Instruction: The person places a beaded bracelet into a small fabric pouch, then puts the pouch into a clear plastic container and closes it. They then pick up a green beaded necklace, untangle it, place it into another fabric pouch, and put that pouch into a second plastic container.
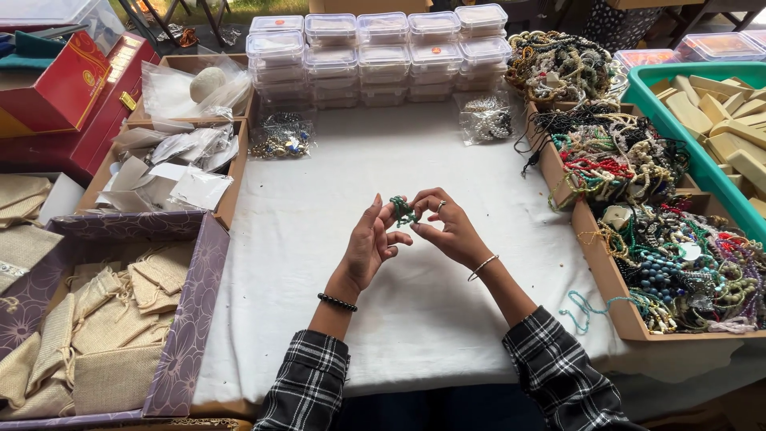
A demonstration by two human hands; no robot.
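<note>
A small string of green beads (403, 210) is held up between my two hands over the white tablecloth (319, 239). My left hand (372, 242) pinches it from the left with thumb and fingertips; a black bead bracelet circles that wrist. My right hand (447, 226) grips it from the right, with a ring on one finger and a thin silver bangle on the wrist. Both sleeves are black-and-white plaid.
A purple box of burlap pouches (104, 335) sits at the left. Cardboard trays of plastic bags (171, 172) lie behind it. Stacked clear lidded tubs (375, 56) line the back. Trays of bead strands (678, 263) and a green bin of wooden pieces (718, 112) fill the right.
</note>
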